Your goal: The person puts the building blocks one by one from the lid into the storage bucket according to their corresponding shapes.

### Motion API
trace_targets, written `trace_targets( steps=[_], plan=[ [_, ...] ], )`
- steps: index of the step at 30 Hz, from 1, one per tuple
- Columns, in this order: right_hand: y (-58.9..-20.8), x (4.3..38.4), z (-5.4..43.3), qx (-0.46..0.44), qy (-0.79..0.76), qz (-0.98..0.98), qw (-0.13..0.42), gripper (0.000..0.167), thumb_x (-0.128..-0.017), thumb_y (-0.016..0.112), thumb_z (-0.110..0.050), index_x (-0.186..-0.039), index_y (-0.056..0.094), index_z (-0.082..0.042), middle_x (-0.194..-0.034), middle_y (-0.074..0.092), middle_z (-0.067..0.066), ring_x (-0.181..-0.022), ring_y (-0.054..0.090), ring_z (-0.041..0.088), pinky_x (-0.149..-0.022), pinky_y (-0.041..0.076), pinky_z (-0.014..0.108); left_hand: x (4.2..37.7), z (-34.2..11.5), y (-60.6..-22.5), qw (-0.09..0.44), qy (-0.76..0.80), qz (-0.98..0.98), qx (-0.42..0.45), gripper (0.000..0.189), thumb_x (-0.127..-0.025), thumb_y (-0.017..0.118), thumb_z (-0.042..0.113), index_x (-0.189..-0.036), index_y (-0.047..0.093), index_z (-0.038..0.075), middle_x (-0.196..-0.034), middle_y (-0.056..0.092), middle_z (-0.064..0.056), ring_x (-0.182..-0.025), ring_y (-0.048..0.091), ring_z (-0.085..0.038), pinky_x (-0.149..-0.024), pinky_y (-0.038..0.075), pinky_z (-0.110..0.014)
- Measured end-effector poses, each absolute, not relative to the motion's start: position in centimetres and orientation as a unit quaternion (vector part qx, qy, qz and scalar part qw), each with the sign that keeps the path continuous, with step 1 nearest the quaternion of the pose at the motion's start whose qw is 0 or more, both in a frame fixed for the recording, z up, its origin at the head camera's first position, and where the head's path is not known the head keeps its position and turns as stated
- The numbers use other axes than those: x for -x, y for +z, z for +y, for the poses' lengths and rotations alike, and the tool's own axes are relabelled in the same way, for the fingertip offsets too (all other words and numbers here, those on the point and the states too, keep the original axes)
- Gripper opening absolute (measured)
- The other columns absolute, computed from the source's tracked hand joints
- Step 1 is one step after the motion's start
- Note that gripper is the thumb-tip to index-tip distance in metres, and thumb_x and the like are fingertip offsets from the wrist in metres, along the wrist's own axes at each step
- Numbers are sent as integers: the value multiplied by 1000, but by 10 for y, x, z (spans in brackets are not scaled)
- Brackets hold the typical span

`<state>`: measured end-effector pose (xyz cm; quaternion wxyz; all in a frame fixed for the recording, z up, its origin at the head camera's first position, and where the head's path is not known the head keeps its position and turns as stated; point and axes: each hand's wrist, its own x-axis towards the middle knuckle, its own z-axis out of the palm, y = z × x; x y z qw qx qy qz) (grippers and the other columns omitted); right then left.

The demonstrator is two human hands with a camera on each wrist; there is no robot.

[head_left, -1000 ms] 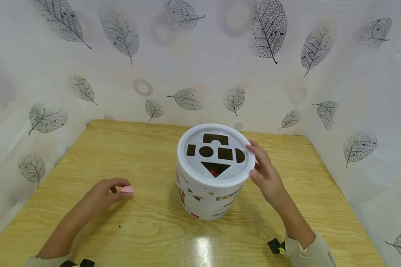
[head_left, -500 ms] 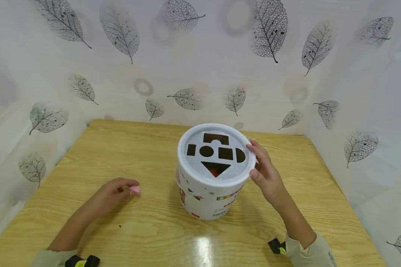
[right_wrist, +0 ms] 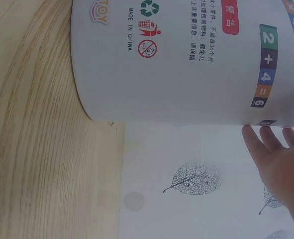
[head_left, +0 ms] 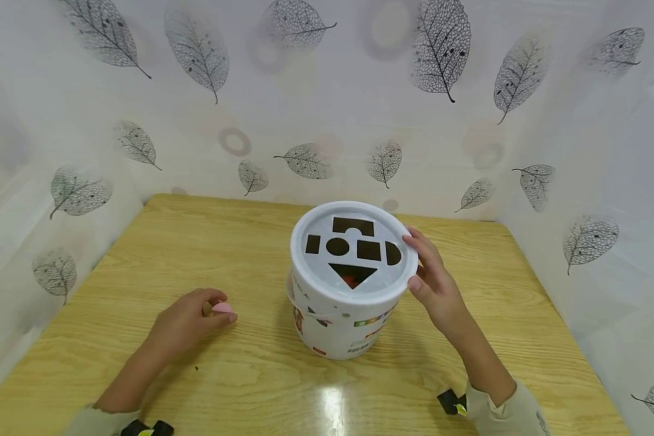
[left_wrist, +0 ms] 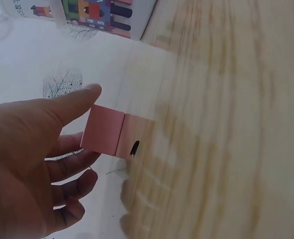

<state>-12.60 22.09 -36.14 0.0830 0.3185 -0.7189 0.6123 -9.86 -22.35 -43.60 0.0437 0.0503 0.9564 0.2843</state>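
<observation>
A small pink block (head_left: 221, 307) is between the thumb and fingers of my left hand (head_left: 188, 321), at the left of the table. From the left wrist view, the thumb is along one edge of the block (left_wrist: 103, 130) and the fingers are partly hidden behind it. A paler patch with a dark mark lies against its far side. My right hand (head_left: 438, 287) touches the rim of a white bucket (head_left: 332, 330), thumb and fingertips on its right side. The bucket stands upright, and its lid (head_left: 318, 272) has several shaped cut-outs. Something red shows through the triangular one.
The wooden table (head_left: 240, 387) reaches back to a pale leaf-printed sheet (head_left: 327, 109) on the far and side edges. A tiny dark speck (head_left: 197, 368) lies near the left forearm. Dark wrist devices sit at both cuffs.
My left hand has moved right, nearer the bucket, together with the pink block. Its thumb now reaches past the block. The right hand and the bucket have stayed put.
</observation>
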Motion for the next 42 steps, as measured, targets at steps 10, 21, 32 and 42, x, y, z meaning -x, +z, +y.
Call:
trace_targets(
  steps=[10, 21, 32, 42],
  plan=[
    [-361, 127, 221, -321, 611, -719, 85, 55, -106, 53, -18, -155, 34, -3, -164, 23, 10, -151, 23, 17, -113, 35, 19, 96, -223, -436, 29, 297, 952, -65, 46, -93, 70, 47, -128, 68, 16, -117, 66, -5, -82, 55, -13, -66, 44, -32],
    [-361, 126, 221, -326, 611, -716, 85, 55, -106, 53, -18, -155, 34, -3, -164, 23, 11, -147, 32, 16, -111, 38, 20, 98, -224, -429, 38, 362, 930, -47, 66, -94, 69, 49, -142, 55, 6, -132, 63, -10, -91, 52, -19, -66, 43, -29],
    [-362, 126, 221, -324, 619, -711, 79, 54, -106, 52, -17, -155, 34, -3, -165, 21, 10, -153, 19, 17, -112, 36, 20, 100, -214, -396, 3, 395, 916, -69, 54, -94, 70, 45, -137, 60, 14, -131, 60, -7, -97, 51, -25, -69, 46, -31],
    [-362, 126, 223, -318, 615, -718, 74, 54, -106, 52, -18, -156, 33, -5, -165, 20, 10, -149, 29, 16, -110, 40, 20, 101, -193, -334, -32, 407, 907, -107, 43, -93, 70, 46, -132, 61, 30, -116, 57, 5, -95, 47, -20, -75, 44, -30]
  ],
)
